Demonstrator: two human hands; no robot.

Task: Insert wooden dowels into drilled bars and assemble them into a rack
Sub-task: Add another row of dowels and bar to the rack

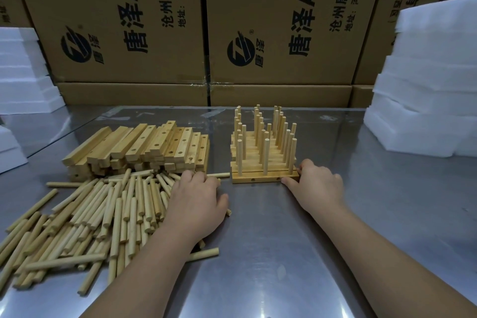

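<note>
A block of drilled bars with upright dowels (263, 152) stands at the table's middle, its nearest bar (258, 178) showing side holes. My right hand (316, 184) grips the right end of that nearest bar, thumb on its front face. My left hand (197, 197) lies palm down on the right edge of a loose dowel pile (85, 219), its fingers curled over a dowel (219, 175) that points toward the bar. A stack of bare drilled bars (144, 148) lies behind the pile.
The work surface is a shiny metal table (284, 253). Large cardboard boxes (206, 20) form a wall behind it. White foam stacks stand at the right (426, 85) and at the left (23, 80).
</note>
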